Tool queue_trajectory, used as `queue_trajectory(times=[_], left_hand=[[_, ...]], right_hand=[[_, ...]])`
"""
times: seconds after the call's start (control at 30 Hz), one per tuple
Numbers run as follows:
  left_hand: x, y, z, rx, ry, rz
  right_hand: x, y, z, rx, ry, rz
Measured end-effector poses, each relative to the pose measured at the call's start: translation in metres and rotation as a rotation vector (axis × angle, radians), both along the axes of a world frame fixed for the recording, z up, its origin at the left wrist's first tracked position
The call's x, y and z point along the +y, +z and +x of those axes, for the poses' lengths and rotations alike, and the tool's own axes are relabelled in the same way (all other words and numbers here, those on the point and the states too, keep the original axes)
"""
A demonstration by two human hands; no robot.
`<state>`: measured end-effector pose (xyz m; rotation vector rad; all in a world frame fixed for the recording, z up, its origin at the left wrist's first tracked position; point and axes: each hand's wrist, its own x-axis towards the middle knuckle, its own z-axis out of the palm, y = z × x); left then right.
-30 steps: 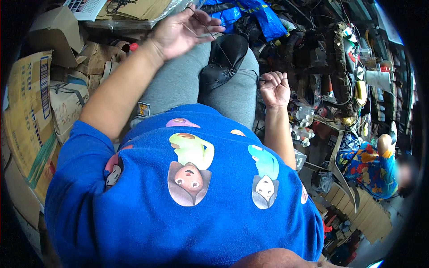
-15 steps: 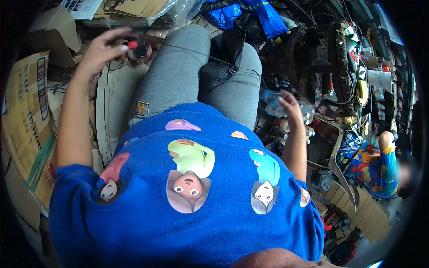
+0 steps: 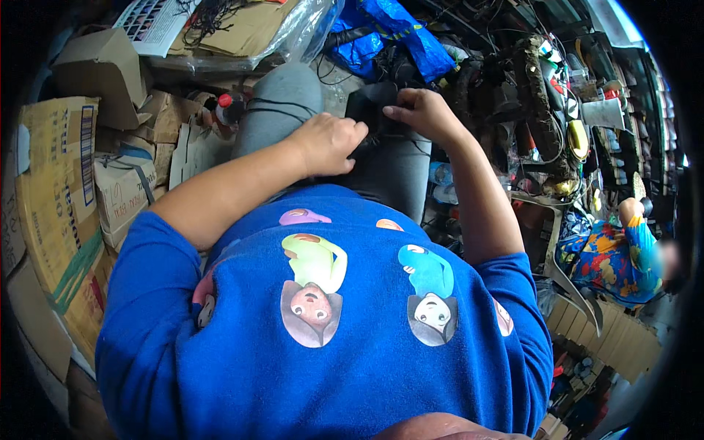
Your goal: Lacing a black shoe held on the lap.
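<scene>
A black shoe (image 3: 364, 104) rests across my lap between my two hands, its lower part merging with the dark material around it. My left hand (image 3: 330, 144) is closed beside the shoe's near left side, knuckles up; whatever its fingers hold is hidden. At the shoe's right edge, my right hand (image 3: 425, 115) is closed, thumb and fingers gripping the black upper. Dark cord (image 3: 282, 110) loops over my left thigh (image 3: 286, 89); its ends are out of sight.
A dark bottle with a red cap (image 3: 227, 108) stands left of my thigh. Cardboard boxes (image 3: 55, 183) crowd the left side. Blue plastic sheeting (image 3: 411, 33) lies ahead. At right are clear bottles (image 3: 442, 174), cluttered shelving and another person in a colourful shirt (image 3: 612, 257).
Both hands have come inward from wide apart to the shoe. The thin cord stretched across my lap now lies in loops over the left thigh.
</scene>
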<state>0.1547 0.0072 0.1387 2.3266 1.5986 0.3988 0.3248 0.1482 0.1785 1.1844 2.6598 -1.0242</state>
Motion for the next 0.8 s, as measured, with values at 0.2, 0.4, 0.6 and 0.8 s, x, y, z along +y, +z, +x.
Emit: queue_trajectory(times=[0.2, 0.4, 0.6, 0.8], left_hand=[[0.007, 0.001, 0.004, -0.082, -0.077, -0.167], [0.03, 0.01, -0.023, -0.422, -0.066, -0.055], [0.071, -0.021, 0.008, -0.511, 0.009, -0.079], [0.077, -0.034, 0.01, -0.568, -0.014, -0.072]], right_hand=[[-0.008, -0.029, 0.023, 0.127, -0.262, -0.149], [-0.027, -0.02, 0.02, 0.333, -0.199, 0.395], [-0.04, -0.007, 0.028, 0.145, -0.032, -0.3], [-0.043, 0.008, 0.073, 0.425, -0.189, -0.392]])
